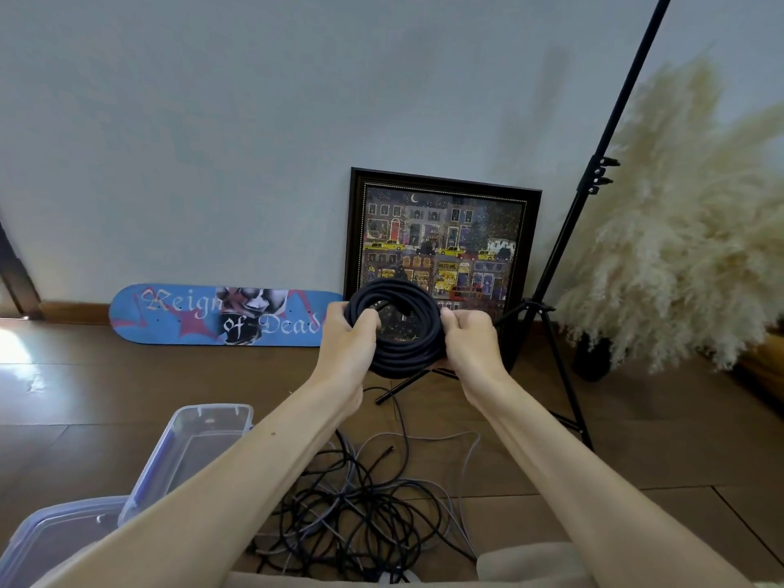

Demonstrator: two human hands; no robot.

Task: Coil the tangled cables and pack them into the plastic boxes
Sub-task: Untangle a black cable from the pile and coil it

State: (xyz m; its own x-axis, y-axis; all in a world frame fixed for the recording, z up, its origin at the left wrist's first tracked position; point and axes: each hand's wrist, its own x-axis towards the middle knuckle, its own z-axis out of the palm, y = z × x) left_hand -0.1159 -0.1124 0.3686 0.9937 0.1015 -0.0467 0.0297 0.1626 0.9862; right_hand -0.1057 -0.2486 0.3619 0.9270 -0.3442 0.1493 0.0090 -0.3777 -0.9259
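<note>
A tangle of black and grey cables [360, 502] lies on the wooden floor [657, 439], just right of two clear plastic boxes [212, 411]. Above it, the left hand [345, 345] and right hand [469, 341] each have their grip curled round opposite sides of a coiled black cable [403, 354], held up before a framed picture [441, 231] that leans on the wall.

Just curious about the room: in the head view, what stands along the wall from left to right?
Along the wall: skateboard, framed picture, black stand, pampas grass.
</note>
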